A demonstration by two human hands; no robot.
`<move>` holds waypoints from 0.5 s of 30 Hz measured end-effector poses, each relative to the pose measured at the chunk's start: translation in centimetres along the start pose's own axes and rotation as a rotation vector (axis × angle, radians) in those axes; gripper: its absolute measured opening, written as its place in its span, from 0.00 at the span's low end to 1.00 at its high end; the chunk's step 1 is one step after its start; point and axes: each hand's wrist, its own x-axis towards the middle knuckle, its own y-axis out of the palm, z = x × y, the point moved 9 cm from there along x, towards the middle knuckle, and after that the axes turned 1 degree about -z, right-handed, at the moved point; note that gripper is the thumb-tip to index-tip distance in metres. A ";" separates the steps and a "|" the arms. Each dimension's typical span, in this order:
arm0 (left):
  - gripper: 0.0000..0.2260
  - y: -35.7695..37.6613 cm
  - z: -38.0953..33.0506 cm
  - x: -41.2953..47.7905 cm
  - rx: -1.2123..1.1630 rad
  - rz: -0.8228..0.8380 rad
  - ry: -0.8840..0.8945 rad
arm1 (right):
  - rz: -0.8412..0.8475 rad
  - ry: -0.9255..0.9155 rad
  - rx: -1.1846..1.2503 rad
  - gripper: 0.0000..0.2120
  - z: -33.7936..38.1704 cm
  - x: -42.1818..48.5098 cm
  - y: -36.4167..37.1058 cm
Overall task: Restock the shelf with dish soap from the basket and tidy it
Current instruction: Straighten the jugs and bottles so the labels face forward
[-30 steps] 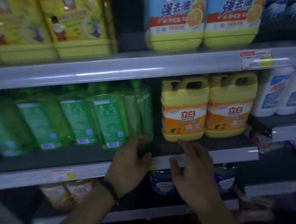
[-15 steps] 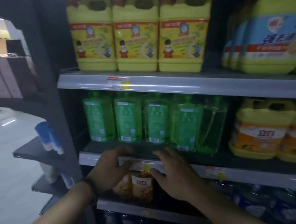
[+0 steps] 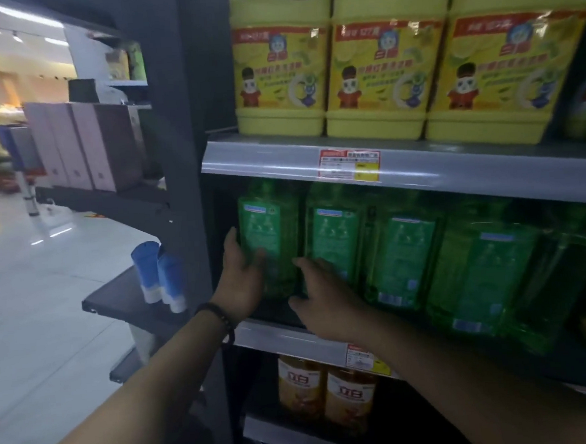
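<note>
Several green dish soap bottles [image 3: 400, 260] stand in a row on the middle shelf [image 3: 274, 336]. My left hand [image 3: 240, 280] is cupped around the lower left side of the leftmost green bottle [image 3: 268, 230], thumb up along its edge. My right hand [image 3: 323, 299] rests with spread fingers at that bottle's lower right, in the gap to the second bottle. The bottle stands upright between both hands. The basket is out of view.
Big yellow jugs [image 3: 378, 72] fill the shelf above, with a price tag [image 3: 348, 165] on its edge. Amber bottles [image 3: 350, 400] stand on the shelf below. The dark shelf post [image 3: 191, 159] is at the left, with blue tubes [image 3: 157, 274] on a side ledge beyond it.
My view and both hands have moved left along the shelf, from the yellow-orange jugs to the left end of the green row. My hands rose from the shelf edge onto the leftmost bottle.
</note>
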 end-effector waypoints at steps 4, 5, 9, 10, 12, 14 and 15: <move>0.41 0.2 2.9 3.5 -0.121 -0.034 -0.118 | -0.073 0.001 0.094 0.43 -0.1 1.7 0.3; 0.37 0.5 3.4 4.1 -0.142 -0.018 -0.108 | -0.065 0.007 0.122 0.45 -0.2 2.0 0.6; 0.19 1.5 1.2 3.0 -0.273 0.012 -0.082 | -0.059 0.022 0.167 0.50 -0.3 2.6 1.2; 0.18 1.6 1.2 2.8 -0.290 0.017 -0.086 | -0.061 0.023 0.160 0.52 -0.3 2.6 1.3; 0.16 1.6 1.3 2.5 -0.301 0.012 -0.051 | -0.077 0.038 0.153 0.54 -0.4 2.8 1.4; 0.17 1.5 1.5 1.8 -0.296 0.009 -0.040 | -0.097 0.051 0.169 0.56 -0.8 3.1 1.1; 0.22 1.5 1.8 1.4 -0.292 0.017 -0.040 | -0.095 0.057 0.195 0.56 -1.0 3.1 0.8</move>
